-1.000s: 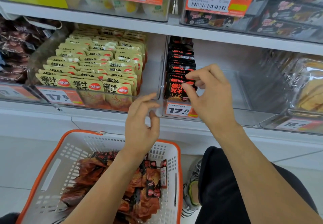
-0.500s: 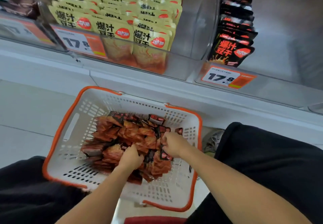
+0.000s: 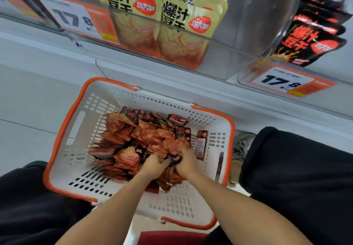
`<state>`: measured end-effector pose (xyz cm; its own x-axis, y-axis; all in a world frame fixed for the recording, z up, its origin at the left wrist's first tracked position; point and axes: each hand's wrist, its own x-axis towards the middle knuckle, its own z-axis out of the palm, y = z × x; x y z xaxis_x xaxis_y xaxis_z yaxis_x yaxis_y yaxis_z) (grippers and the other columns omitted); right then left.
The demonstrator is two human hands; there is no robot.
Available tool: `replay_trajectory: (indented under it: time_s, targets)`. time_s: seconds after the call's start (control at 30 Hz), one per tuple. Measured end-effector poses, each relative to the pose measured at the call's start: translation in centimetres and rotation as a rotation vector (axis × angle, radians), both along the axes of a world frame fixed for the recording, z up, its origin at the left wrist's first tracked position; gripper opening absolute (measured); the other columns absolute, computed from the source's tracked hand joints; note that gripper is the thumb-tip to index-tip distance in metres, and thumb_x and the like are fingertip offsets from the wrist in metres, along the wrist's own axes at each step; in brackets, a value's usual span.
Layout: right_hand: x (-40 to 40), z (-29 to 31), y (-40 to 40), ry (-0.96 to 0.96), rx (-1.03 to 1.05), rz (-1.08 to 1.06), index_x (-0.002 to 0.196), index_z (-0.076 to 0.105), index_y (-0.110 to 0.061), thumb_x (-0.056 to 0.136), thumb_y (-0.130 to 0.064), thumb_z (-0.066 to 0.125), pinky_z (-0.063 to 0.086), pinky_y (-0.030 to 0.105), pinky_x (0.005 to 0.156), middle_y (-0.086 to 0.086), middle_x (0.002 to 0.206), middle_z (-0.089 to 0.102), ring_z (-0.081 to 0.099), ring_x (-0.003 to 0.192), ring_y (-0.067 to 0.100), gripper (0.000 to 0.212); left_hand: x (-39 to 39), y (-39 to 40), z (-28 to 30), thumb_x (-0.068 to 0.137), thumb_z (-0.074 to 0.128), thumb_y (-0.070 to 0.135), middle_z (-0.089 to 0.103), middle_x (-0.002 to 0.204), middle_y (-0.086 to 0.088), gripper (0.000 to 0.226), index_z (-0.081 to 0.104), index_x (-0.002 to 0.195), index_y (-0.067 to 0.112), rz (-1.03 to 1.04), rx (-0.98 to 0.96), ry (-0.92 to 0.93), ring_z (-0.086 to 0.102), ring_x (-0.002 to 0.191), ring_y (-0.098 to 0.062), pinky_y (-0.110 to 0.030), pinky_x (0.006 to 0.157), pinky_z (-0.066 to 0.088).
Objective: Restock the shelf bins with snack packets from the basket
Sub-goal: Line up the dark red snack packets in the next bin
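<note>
Head view: looking straight down at a basket on the floor, with shelf bins running across the top of the shot.
Basket: white plastic with an orange rim (image 3: 63, 130), sitting on pale floor tiles right below the shelf.
Snack packets: a messy heap of red and black snack packets (image 3: 133, 137) piled in the middle and right part of the basket; one packet (image 3: 201, 144) is standing up against the right wall.
Left hand: left hand (image 3: 152, 165) is down in the pile, fingers curled round packets near the front of the heap.
Right hand: right hand (image 3: 186, 161) is just beside it, almost touching, fingers also curled into the packets. Looks like both have hold of a dark packet (image 3: 172, 158) between them, but how many each one has, can't tell, it's kinda blurry there.
Left bin: clear bin (image 3: 219, 67) packed with yellow packets (image 3: 133, 11) standing upright in rows, orange and white price tag (image 3: 76, 15) on the front reading 17.8.
Right bin: black packets (image 3: 309, 42) with red lettering lined up one behind another at its left side, another 17.8 tag (image 3: 286, 82) on its front edge.
Legs: black trouser knees (image 3: 296, 178) on either side of the basket, and a grey shoe (image 3: 243, 145) peeking out just right of the basket.
Bottom edge: something dark red (image 3: 172, 238) under the basket's near rim, can't make out what it is.
</note>
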<state>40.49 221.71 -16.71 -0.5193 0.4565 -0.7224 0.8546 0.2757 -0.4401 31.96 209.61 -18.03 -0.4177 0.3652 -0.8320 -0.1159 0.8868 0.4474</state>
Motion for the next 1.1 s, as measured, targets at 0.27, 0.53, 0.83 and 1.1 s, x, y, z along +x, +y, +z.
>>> replay_trajectory:
  time_s: [0.27, 0.53, 0.83, 1.1]
  targets:
    - [-0.3, 2.2, -1.2, 0.100, -0.089, -0.103, 0.106, 0.055, -0.016, 0.088, -0.003, 0.060, 0.047, 0.031, 0.084, 0.002, 0.100, 0.061, 0.056, 0.092, 0.015, 0.023, -0.9, -0.9, 0.3, 0.090, 0.073, 0.023, 0.035, 0.051, 0.000, 0.048, 0.041, 0.055, 0.013, 0.231, 0.063, 0.025, 0.034, 0.048, -0.015, -0.029, 0.050, 0.027]
    - [-3.4, 11.3, 5.0, 0.015, -0.192, -0.047, 0.102, 0.069, -0.008, 0.081, -0.027, 0.080, 0.058, 0.039, 0.080, 0.008, 0.097, 0.072, 0.070, 0.088, 0.025, 0.030, -4.6, 1.3, 7.6, 0.096, 0.065, 0.019, 0.066, 0.087, -0.011, 0.015, 0.064, 0.097, 0.004, 0.535, 0.416, -0.217, 0.068, 0.079, -0.025, -0.044, 0.082, 0.059]
    - [-1.7, 28.3, 8.6, 0.669, 0.160, -0.163, 0.108, 0.059, -0.021, 0.078, -0.018, 0.084, 0.054, 0.024, 0.075, -0.005, 0.084, 0.071, 0.069, 0.075, 0.006, 0.039, -5.2, 5.7, 21.3, 0.088, 0.064, 0.032, 0.070, 0.092, -0.026, 0.038, 0.061, 0.094, -0.006, 0.529, 0.916, -0.408, 0.069, 0.092, -0.033, -0.040, 0.084, 0.055]
    - [0.9, 39.8, 12.0, 1.249, 0.626, -0.019, 0.102, 0.059, -0.038, 0.090, -0.007, 0.072, 0.054, 0.027, 0.081, -0.016, 0.095, 0.070, 0.068, 0.088, 0.008, 0.036, -3.7, 8.6, 29.1, 0.095, 0.062, 0.045, 0.073, 0.095, 0.005, 0.026, 0.069, 0.096, 0.020, 0.422, 0.938, 0.294, 0.068, 0.091, -0.018, -0.034, 0.078, 0.054]
